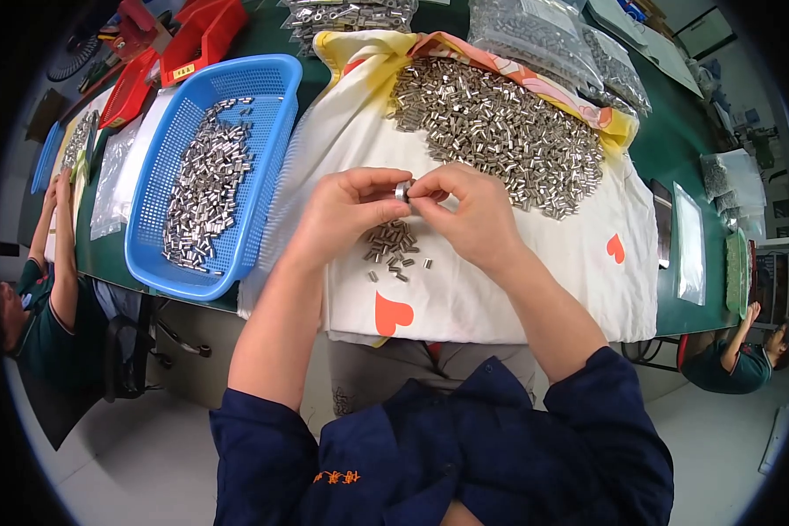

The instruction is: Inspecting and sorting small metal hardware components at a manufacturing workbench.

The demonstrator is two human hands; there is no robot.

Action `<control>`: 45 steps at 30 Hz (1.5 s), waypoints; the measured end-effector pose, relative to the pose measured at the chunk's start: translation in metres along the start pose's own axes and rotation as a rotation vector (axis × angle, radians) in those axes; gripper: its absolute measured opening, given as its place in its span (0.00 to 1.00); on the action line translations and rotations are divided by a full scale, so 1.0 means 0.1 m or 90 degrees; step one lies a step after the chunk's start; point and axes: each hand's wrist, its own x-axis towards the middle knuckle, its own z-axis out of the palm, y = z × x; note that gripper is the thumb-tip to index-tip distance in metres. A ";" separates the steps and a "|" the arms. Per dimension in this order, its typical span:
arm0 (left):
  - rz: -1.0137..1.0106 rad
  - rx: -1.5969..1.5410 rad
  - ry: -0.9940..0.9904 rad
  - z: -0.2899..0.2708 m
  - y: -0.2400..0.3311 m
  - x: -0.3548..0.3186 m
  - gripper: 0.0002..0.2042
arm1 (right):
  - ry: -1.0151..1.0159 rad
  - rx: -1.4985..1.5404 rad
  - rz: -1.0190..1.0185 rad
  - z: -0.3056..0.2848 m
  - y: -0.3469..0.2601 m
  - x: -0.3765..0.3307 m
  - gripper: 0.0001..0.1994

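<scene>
Small bright silver metal piece (401,191), pictured at the centre of the head camera's view, is held in the fingertips above a white cloth printed with orange-red hearts (465,307).

– Which hand has it?

– The bare left hand (346,206) grips it between bent forefinger and thumb. The bare right hand (469,210) meets it from the opposite side, forefinger and thumb drawn close together; whether they pinch it or merely touch it, I cannot tell.

– Which way does it lie from each?

– Directly between the two, to the right of the left palm and to the left of the right palm. Neither hand is clearly nearer, as the fingertips of both are at the piece. Its long axis is too small and too covered to read.

– And around the hands?

– A loose cluster of short silver metal cylinders (390,245) lies on the cloth just on the wearer's side of the fingertips. A far larger heap of similar silver cylinders (508,131) spreads beyond the hands, mostly toward the right. At left, nearer the left arm, stands a blue rectangular perforated plastic basket (276,101) with more cylinders inside, well apart from the right hand
</scene>
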 end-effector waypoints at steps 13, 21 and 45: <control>-0.027 0.042 -0.024 0.02 0.03 -0.03 0.16 | -0.061 0.034 0.100 -0.17 0.12 0.07 0.07; -0.065 0.063 -0.037 0.07 0.09 -0.01 0.16 | 0.059 -0.394 -0.107 -0.19 0.43 0.18 0.03; -0.030 0.050 -0.020 0.01 0.03 0.00 0.15 | -0.032 0.046 0.161 -0.08 0.13 0.04 0.04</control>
